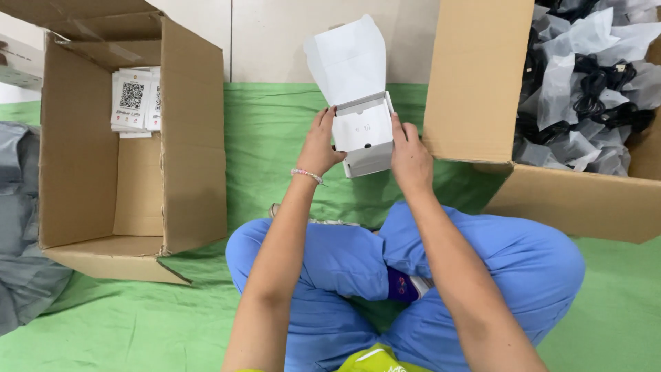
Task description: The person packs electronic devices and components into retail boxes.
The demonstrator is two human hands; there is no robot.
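Left hand grips the left wall of a small white box at centre frame, lid flap standing open, while the right hand clasps its right wall, fingers curled around it. Thin card, it looks light and easily crushed, so the side walls seem the safest hold.

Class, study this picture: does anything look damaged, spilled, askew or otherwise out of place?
Nothing stands out. Both hands, left hand and right hand, hold a small white box, lid open and undamaged. The cardboard boxes look intact; nothing has spilled.
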